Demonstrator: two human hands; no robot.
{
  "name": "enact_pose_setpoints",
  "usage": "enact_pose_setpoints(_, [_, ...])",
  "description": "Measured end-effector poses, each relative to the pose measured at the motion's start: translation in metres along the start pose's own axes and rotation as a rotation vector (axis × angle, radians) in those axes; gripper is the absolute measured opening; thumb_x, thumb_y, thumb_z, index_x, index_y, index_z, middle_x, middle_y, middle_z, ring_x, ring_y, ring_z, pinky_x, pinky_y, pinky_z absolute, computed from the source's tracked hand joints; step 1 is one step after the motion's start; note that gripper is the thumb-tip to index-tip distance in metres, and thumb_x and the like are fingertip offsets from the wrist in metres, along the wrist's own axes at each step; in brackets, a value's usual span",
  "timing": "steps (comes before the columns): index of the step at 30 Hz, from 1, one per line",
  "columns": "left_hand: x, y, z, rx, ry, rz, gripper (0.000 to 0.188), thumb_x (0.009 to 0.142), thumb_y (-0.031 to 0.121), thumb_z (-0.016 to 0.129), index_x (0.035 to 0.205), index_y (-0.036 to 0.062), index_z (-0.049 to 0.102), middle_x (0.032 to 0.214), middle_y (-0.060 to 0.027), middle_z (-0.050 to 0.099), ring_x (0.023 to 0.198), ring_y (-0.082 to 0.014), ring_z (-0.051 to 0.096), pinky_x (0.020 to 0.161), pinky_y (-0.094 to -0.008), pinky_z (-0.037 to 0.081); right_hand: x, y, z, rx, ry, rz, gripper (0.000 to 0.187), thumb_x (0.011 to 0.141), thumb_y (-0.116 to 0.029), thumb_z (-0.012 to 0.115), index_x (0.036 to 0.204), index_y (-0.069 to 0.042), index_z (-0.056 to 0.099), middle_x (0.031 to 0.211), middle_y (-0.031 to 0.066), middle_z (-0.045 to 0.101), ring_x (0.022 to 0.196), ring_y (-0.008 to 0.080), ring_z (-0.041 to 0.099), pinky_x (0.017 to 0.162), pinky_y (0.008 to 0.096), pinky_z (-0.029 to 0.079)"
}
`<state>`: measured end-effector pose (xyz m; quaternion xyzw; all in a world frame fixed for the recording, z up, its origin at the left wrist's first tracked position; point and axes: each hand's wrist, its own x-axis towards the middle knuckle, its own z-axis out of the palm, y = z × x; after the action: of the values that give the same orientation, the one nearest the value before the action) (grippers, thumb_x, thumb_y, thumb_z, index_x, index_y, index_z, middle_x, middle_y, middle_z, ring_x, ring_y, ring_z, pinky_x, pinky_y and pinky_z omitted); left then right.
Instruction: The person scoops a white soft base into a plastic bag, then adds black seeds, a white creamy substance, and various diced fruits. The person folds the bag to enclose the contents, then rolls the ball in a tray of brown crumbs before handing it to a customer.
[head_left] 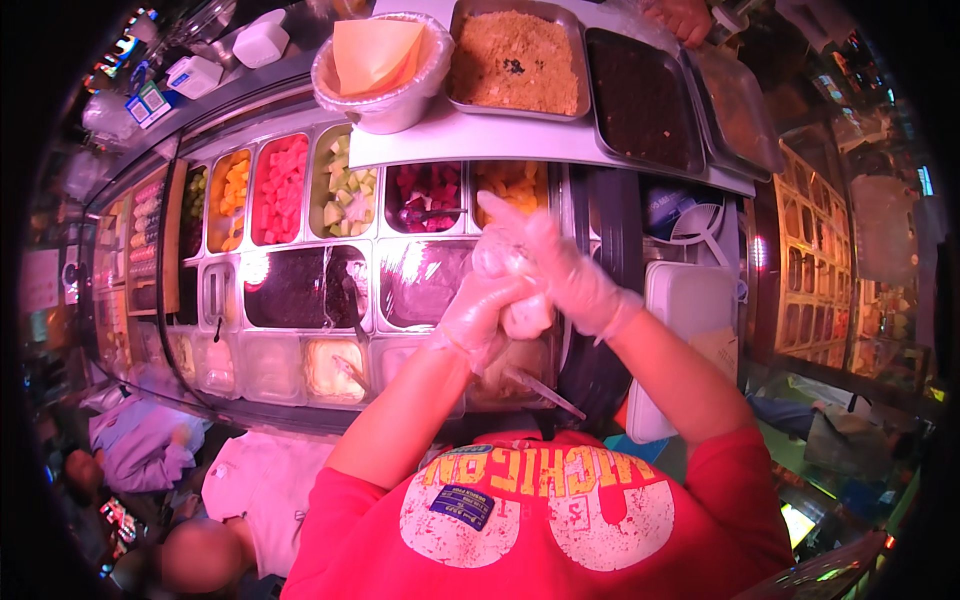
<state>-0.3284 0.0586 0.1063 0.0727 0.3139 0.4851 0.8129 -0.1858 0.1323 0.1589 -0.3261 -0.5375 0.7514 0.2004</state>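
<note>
My hands, both in thin clear gloves, meet above the right part of a counter of metal food pans. Between them is a pale, soft-looking lump [527, 318], partly hidden by the fingers; its exact kind I cannot make out. My left hand [476, 312] is closed around its near left side. From the right, my right hand [578, 280] wraps over it, one finger pointing to the far left, slightly blurred. Beneath the hands lie a pan of dark red fruit cubes [424, 190] and a pan of orange fruit cubes [524, 183].
Pans of green-white [348, 190], pink [281, 188] and yellow fruit [231, 200] stand to the left. Beyond, a white ledge holds a lined bucket [385, 115], a tray of tan crumbs [515, 62] and a dark-filled tray [645, 100]. A white lidded box [688, 300] sits right.
</note>
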Motion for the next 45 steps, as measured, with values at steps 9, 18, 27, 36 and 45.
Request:
enact_pose_setpoints(9, [-0.008, 0.000, 0.005, -0.074, -0.067, -0.166, 0.040, 0.089, 0.015, 0.072, 0.125, 0.0024, 0.059, 0.109, -0.0145, 0.068, 0.099, -0.0283, 0.070, 0.089, -0.0507, 0.060, -0.006, 0.007, -0.002, 0.368, -0.089, 0.210, 0.103, 0.079, -0.027, 0.085, 0.161, -0.004, 0.027, 0.135, 0.0109, 0.057, 0.124, 0.0213, 0.057, 0.113, 0.0359, 0.042])
enact_pose_setpoints(18, [-0.020, 0.016, 0.003, -0.001, -0.313, -0.157, 0.046, 0.087, 0.020, 0.077, 0.127, 0.0034, 0.061, 0.111, -0.0148, 0.068, 0.103, -0.0288, 0.069, 0.096, -0.0608, 0.056, 0.005, 0.009, 0.003, 0.354, -0.185, -0.008, 0.105, 0.076, -0.008, 0.089, 0.162, -0.008, 0.030, 0.137, 0.0052, 0.056, 0.121, 0.0132, 0.053, 0.106, 0.0277, 0.044])
enact_pose_setpoints(27, [-0.010, 0.013, 0.006, 0.075, 0.007, -0.197, 0.036, 0.089, 0.028, 0.075, 0.113, 0.0032, 0.066, 0.098, -0.0141, 0.071, 0.084, -0.0271, 0.072, 0.078, -0.0514, 0.063, 0.018, 0.014, 0.001, 0.246, -0.145, -0.062, 0.121, 0.070, -0.008, 0.091, 0.165, -0.008, 0.017, 0.132, 0.0071, 0.055, 0.117, 0.0157, 0.056, 0.108, 0.0315, 0.044])
enact_pose_setpoints(36, [-0.021, 0.017, 0.012, -0.052, 0.013, -0.151, 0.050, 0.097, 0.040, 0.065, 0.136, 0.0101, 0.053, 0.098, -0.0135, 0.070, 0.080, -0.0259, 0.072, 0.067, -0.0364, 0.060, 0.010, 0.019, 0.025, 0.486, 0.021, -0.110, 0.122, 0.070, 0.006, 0.085, 0.167, -0.014, 0.014, 0.146, 0.0019, 0.040, 0.117, 0.0121, 0.051, 0.105, 0.0285, 0.044])
enact_pose_setpoints(45, [-0.027, 0.027, 0.002, 0.376, -0.072, -0.099, 0.021, 0.085, 0.003, 0.059, 0.103, -0.0054, 0.068, 0.095, -0.0181, 0.072, 0.084, -0.0290, 0.074, 0.077, -0.0401, 0.062, 0.022, 0.019, 0.034, 0.476, 0.093, -0.149, 0.111, 0.073, 0.012, 0.078, 0.165, -0.012, 0.022, 0.115, -0.0003, 0.056, 0.105, 0.0099, 0.057, 0.096, 0.0255, 0.050])
